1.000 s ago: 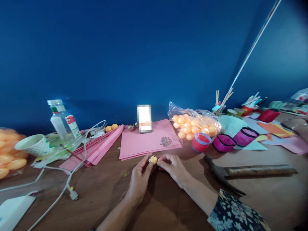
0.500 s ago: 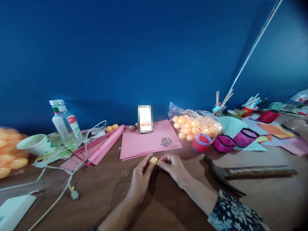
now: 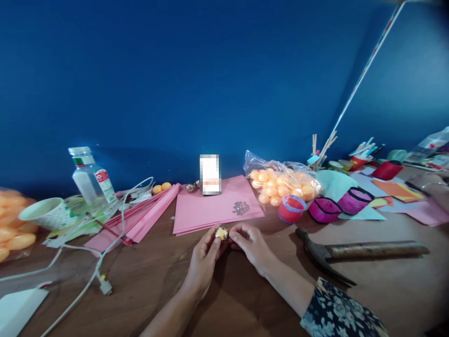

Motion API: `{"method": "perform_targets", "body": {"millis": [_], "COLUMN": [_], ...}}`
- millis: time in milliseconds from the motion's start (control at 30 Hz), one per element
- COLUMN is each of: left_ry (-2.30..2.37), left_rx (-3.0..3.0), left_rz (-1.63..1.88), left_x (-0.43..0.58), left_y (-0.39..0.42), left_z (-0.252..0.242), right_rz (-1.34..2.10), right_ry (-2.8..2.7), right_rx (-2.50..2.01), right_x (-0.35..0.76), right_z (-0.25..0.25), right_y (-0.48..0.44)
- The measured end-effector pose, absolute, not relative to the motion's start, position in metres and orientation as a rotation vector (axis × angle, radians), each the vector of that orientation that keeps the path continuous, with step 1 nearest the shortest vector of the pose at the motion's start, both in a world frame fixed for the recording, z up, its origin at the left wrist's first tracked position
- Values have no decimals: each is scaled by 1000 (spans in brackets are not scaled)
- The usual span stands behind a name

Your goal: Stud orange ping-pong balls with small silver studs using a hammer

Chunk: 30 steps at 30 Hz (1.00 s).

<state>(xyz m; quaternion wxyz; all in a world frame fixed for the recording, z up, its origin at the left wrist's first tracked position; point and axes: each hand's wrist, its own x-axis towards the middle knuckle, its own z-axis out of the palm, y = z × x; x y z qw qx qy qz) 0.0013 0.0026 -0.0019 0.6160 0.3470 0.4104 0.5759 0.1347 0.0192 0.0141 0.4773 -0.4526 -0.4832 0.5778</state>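
Note:
Between the thumb and fingers of my left hand [image 3: 204,262] is a small orange-yellow ball [image 3: 221,233] with dark and silvery bits around its sides. A bare yellow patch faces up. My right hand [image 3: 250,245] is pinched shut close to the ball's right side; whatever lies between its fingertips is too small to make out. Just beyond, a pile of small shiny clear beads [image 3: 241,208] rests on a stack of pink paper [image 3: 199,213]. Two silvery balls [image 3: 191,187] sit at the back, left of a blurred-out phone-like screen [image 3: 210,175].
A clear bag of orange balls [image 3: 280,182] lies behind on the right, near a red-and-blue cup [image 3: 292,208] and magenta rings [image 3: 325,209]. On the right rests a hammer [image 3: 365,251]. At left are a white cable [image 3: 100,262], a paper cup [image 3: 49,213] and a bottle [image 3: 91,178].
My right fingertips have drawn slightly apart from the ball, and more of its yellow patch shows. The whole view has shifted a little.

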Motion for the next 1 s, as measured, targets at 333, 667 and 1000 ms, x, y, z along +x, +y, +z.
{"method": "perform_targets", "body": {"millis": [333,667,1000], "left_ry": [884,904,840], "left_rx": [830,771,773], "left_rz": [1272,1260,1287], "left_x": [-1,1,1], "left_y": [1,0,0], "left_z": [0,8,4], "right_rz": [1285,1320,1444], "right_ry": [-1398,-1350,-1221], "right_rx": [-964,-946,-936], "right_x": [137,138,140], "right_z": [6,11,14], "right_y": [19,17,16]}}
